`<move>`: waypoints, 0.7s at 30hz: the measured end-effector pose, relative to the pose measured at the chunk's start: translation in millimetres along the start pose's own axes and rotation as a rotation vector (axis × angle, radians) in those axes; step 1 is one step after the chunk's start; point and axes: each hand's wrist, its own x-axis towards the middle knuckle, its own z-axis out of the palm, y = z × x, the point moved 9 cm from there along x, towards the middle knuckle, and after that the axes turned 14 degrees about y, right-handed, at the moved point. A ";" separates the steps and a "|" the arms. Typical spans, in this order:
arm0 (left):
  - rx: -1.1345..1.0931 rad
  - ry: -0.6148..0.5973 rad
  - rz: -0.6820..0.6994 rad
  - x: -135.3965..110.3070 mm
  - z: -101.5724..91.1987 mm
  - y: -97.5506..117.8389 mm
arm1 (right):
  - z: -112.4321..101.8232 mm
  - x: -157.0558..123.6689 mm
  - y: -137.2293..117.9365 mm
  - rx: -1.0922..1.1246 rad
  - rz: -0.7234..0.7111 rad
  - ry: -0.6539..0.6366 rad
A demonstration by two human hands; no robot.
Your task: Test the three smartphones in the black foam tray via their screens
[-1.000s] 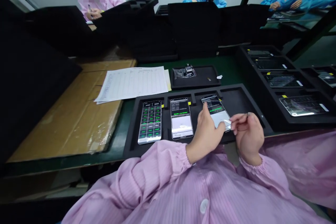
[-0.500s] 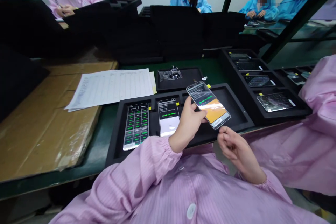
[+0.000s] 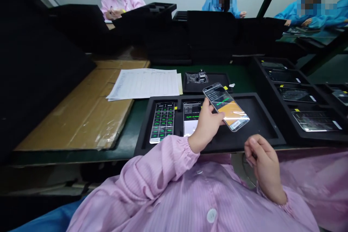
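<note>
My left hand [image 3: 208,123] grips a smartphone [image 3: 227,107] by its left edge, thumb on the glass. Its lit screen is black with green text above and orange below, and it is tilted over a black foam tray [image 3: 258,116]. In that tray's left part lie a phone with a grid of green labels [image 3: 162,123] and another phone with a black and white screen [image 3: 191,117], partly covered by my left hand and sleeve. Right of the held phone, apart from it, my right hand [image 3: 263,159] is closed with curled fingers; whether anything is inside is hidden.
Printed sheets [image 3: 146,83] lie by a flattened cardboard box [image 3: 81,108] on the left. Behind the tray, a small black tray [image 3: 217,79] bears a metal tally counter [image 3: 201,76] and plastic bag. At right stands another tray with several phones [image 3: 317,120]. Black tray stacks [image 3: 212,36] and co-workers are beyond.
The camera view has turned left, so the scene sits farther right. My right hand has moved away from the phone's lower end, its fingers curled. The left hand still holds the phone.
</note>
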 end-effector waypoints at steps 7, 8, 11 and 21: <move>-0.031 -0.067 -0.032 -11.7 9.0 -13.2 | 21.2 2.8 5.6 0.001 0.089 -0.044; -0.040 -0.062 -0.028 -11.9 8.5 -12.9 | 20.8 3.3 4.8 0.000 0.078 -0.032; -0.079 -0.042 -0.020 -11.4 6.3 -10.2 | 20.3 4.2 2.5 0.031 0.042 -0.008; 0.151 -0.035 -0.004 14.5 -8.3 -10.7 | -6.1 3.2 -14.8 0.261 -0.149 0.136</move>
